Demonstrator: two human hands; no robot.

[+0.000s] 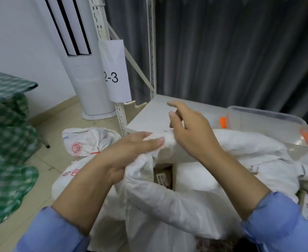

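Shelf (pixel 155 113) by curtain (pixel 231 51) — white sack (pixel 167 206) rim gripped in left hand (pixel 131 151), right hand (pixel 191 130) slack above — contents mostly hidden.

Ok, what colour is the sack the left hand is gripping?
White; the sack shows best in the head view.

— What can be read here?
— "2-3", in black, on the white paper sheet (pixel 116 70) hanging on the shelf upright (pixel 121 115).
— And the sack (pixel 87 137) lower left of that upright?
— A round red stamp (pixel 76 148) and red characters, too blurred to read. The box label (pixel 161 179) lower right of the upright has small print, also illegible.
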